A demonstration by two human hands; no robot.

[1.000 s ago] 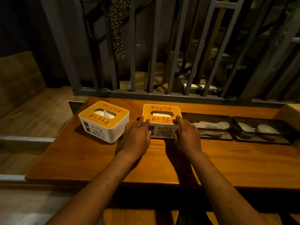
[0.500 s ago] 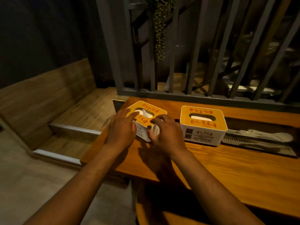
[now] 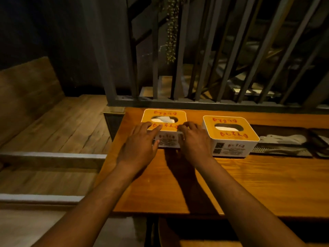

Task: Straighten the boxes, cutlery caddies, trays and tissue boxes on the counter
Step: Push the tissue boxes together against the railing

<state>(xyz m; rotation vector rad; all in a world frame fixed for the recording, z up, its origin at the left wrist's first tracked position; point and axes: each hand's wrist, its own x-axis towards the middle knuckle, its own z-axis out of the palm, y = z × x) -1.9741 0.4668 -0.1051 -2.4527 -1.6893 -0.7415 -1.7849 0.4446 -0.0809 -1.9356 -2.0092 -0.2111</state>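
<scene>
Two white tissue boxes with orange lids stand on the wooden counter (image 3: 267,184). The left tissue box (image 3: 164,115) sits at the counter's far left corner, square to the back edge. My left hand (image 3: 140,145) grips its front left side, fingers resting on the lid. My right hand (image 3: 195,141) holds its front right corner. The right tissue box (image 3: 230,134) stands just to the right of my right hand, untouched. Beyond it a dark tray (image 3: 283,148) holds white spoons (image 3: 284,139).
A grey metal railing (image 3: 195,102) with slats runs along the counter's back edge. A second dark tray (image 3: 320,139) shows at the right frame edge. Wooden bench seating (image 3: 62,122) and a step lie left of the counter. A stool top (image 3: 187,236) sits below the counter's near edge.
Both hands left the right tissue box and took hold of the left one. That box was angled; now it sits turned square and pushed back toward the railing.
</scene>
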